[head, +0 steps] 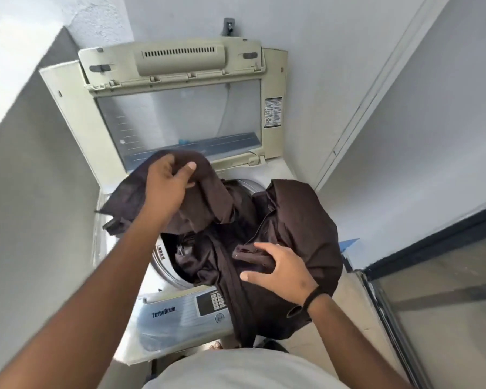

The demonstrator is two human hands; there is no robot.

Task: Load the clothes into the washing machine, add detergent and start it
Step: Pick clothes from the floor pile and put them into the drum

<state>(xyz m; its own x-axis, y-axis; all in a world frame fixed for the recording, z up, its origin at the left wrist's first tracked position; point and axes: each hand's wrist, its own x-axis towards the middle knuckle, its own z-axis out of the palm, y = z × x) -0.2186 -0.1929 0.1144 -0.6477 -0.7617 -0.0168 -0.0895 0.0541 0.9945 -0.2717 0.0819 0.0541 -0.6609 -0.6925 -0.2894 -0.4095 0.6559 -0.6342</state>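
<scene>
A top-loading washing machine [163,318] stands in a narrow corner between pale walls. Its lid [177,108], a cream frame around a clear pane, is tipped back upright against the rear wall, which leaves the round opening free for loading from above. The drum [163,265] shows as a curved metal rim at the left of the opening; most of its mouth is covered by cloth, so how full it is cannot be told.

A large dark brown garment [292,220] lies bunched over the opening, part of it sagging down into the drum, part draped over the right edge and hanging down the front, where it covers one side of the control panel [208,303]. It is held spread at two points, probably so that it can be fed in fold by fold rather than dropped as a lump.

The left hand [169,183] is raised at the far left of the opening, fingers and thumb closed on a fold of the garment. The right hand [278,270], a dark band on its wrist, presses down near the front with fingers spread, gripping a thick folded edge of the same cloth.

No detergent container is in view; loading looks unfinished.
</scene>
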